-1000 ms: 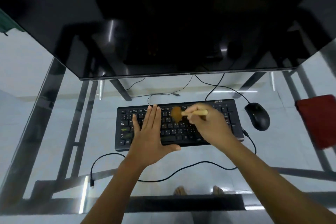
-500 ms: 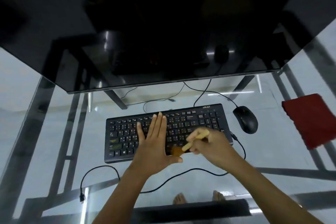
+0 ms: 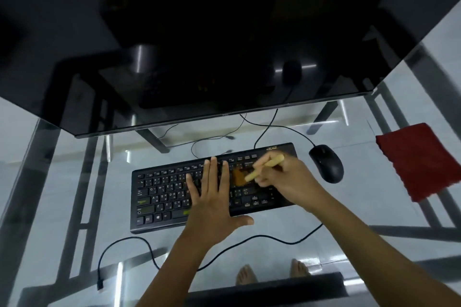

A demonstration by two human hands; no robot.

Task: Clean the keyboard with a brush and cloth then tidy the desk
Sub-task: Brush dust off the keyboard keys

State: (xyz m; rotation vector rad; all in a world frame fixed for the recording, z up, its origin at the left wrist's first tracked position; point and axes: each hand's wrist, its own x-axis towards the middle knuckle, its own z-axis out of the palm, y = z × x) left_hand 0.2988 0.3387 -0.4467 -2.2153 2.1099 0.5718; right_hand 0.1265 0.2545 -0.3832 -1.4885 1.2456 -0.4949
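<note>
Lying flat on a glass desk (image 3: 349,209), slim black keyboard (image 3: 169,192) with matte low keys. Left hand (image 3: 212,204) spread flat, fingers extended, pressing the middle keys. Right hand (image 3: 287,182) clenched around a pale wooden brush (image 3: 259,171), soft brown bristles blurred on the right-hand keys. Rounded black mouse (image 3: 326,163) just beside the keyboard; fuzzy red cloth (image 3: 421,162) further right, well apart.
</note>
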